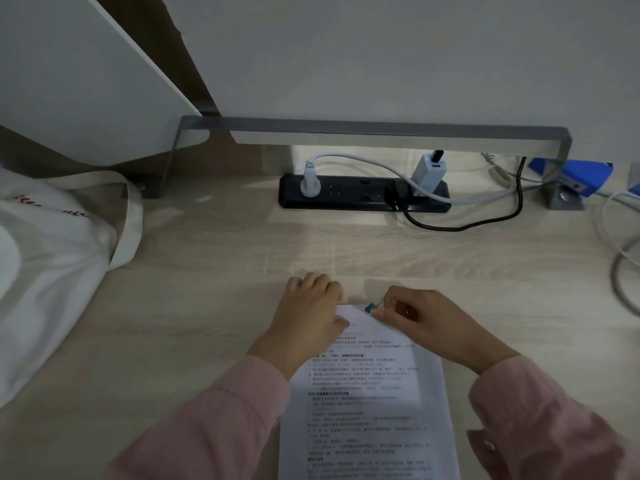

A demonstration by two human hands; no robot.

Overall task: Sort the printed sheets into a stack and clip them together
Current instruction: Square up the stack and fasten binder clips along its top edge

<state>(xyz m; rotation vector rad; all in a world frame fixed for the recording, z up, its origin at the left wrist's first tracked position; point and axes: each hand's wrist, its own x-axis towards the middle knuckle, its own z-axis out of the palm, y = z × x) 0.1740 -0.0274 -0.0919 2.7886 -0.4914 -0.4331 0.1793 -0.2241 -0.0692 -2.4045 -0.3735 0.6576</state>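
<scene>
A stack of printed sheets lies on the wooden desk in front of me, its far short edge between my hands. My left hand holds the stack's top left corner, thumb on top of the paper and fingers curled over the far edge. My right hand pinches a small teal binder clip by its wire handles at the stack's top edge. Whether the clip's jaws are around the paper is hard to tell.
A black power strip with plugs and cables sits at the back under a grey metal shelf frame. A white cloth tote bag lies at the left. A blue object and grey cables are at the right.
</scene>
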